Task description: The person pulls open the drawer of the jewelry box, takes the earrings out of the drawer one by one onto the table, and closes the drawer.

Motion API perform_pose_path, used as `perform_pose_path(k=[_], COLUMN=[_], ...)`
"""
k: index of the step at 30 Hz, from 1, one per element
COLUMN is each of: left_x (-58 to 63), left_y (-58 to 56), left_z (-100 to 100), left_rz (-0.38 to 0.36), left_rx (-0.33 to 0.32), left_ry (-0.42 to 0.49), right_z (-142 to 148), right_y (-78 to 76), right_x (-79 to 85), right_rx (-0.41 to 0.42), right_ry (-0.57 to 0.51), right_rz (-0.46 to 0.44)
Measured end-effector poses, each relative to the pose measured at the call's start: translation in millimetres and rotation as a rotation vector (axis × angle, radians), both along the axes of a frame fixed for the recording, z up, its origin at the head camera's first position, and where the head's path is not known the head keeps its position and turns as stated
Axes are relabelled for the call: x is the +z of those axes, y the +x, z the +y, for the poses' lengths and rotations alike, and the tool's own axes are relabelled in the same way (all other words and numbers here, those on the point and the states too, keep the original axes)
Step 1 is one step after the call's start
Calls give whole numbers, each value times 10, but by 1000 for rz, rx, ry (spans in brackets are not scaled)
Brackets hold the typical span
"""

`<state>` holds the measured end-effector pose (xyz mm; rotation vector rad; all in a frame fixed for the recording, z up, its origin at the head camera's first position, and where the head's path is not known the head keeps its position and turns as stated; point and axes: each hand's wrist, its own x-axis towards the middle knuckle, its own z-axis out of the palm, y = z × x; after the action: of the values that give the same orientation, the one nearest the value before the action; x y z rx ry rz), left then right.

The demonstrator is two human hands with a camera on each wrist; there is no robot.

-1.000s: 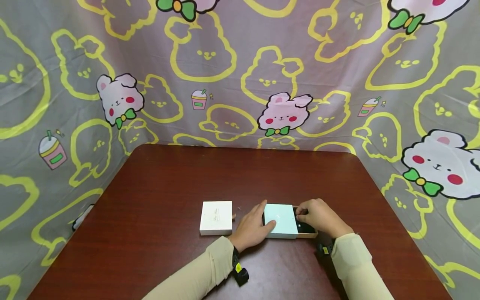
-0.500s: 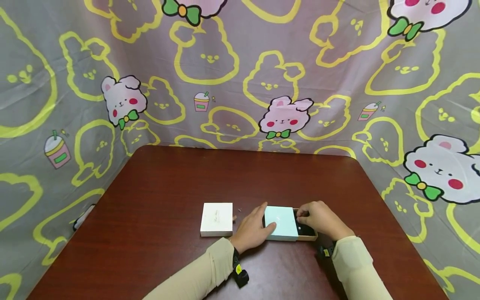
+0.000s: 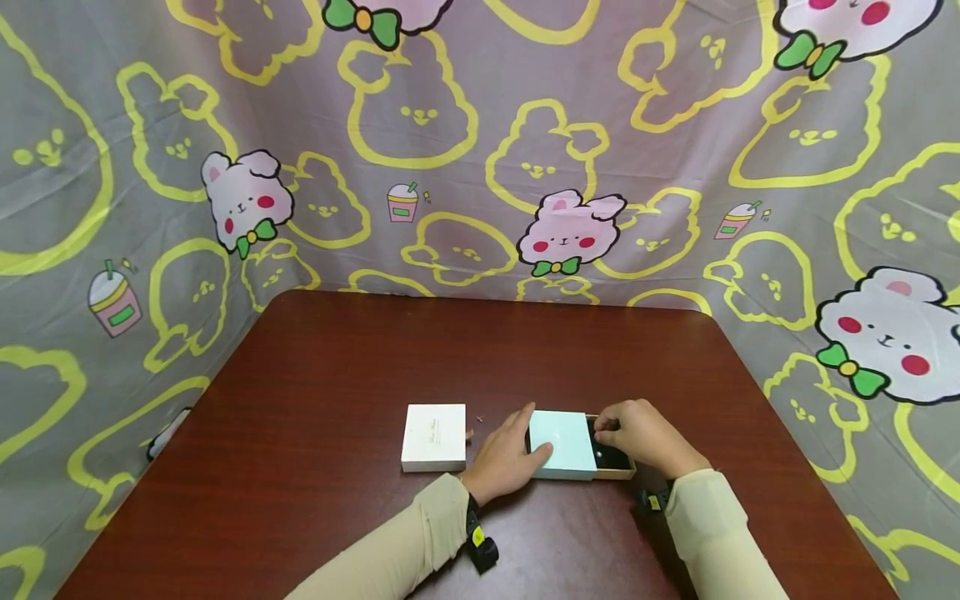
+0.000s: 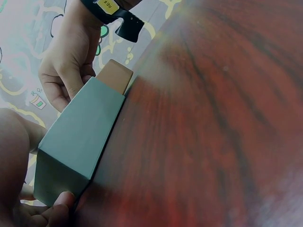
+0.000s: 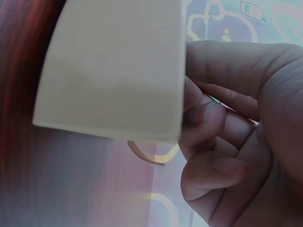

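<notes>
A light-blue drawer box point(image 3: 561, 443) lies on the table, its tan inner tray point(image 3: 618, 475) pulled partway out to the right. My left hand point(image 3: 501, 458) grips the left end of the blue sleeve, thumb over the top; the left wrist view shows fingertips point(image 4: 64, 198) against its end face. Black padding point(image 3: 613, 458) lines the tray, with a small white bead point(image 3: 599, 454) on it. Over this padding my right hand point(image 3: 643, 433) has thumb and forefinger brought together. The tray wall point(image 5: 113, 71) hides those tips in the right wrist view, so I cannot tell what they pinch.
Left of my left hand stands a white box point(image 3: 433, 437) with lettering on its lid and a small brown tab point(image 3: 469, 435) at its right side. A tiny shiny thing point(image 3: 480, 417) lies behind that hand. A patterned curtain point(image 3: 465, 158) surrounds the table.
Both hands and the box keep nearly the same places; the right fingers shift only slightly over the black padding. The head view tilts a little.
</notes>
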<state>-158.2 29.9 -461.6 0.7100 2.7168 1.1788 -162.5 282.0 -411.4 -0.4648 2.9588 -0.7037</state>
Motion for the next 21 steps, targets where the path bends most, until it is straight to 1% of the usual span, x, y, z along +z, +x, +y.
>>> perform_pose_path(k=[5, 12, 16, 21], left_x=[-2, 7, 11, 2], left_y=[-2, -10, -11, -8], left_z=[5, -1, 2, -4], left_rz=[1, 7, 11, -4], left_rx=[5, 1, 2, 3], left_ry=[-4, -1, 3, 0], right_z=[3, 25, 44, 53], right_y=[-3, -17, -25, -21], right_x=[13, 33, 23, 29], right_rx=[-12, -14, -10, -1], right_ry=[7, -12, -14, -11], right_rz=[-16, -42, -38, -34])
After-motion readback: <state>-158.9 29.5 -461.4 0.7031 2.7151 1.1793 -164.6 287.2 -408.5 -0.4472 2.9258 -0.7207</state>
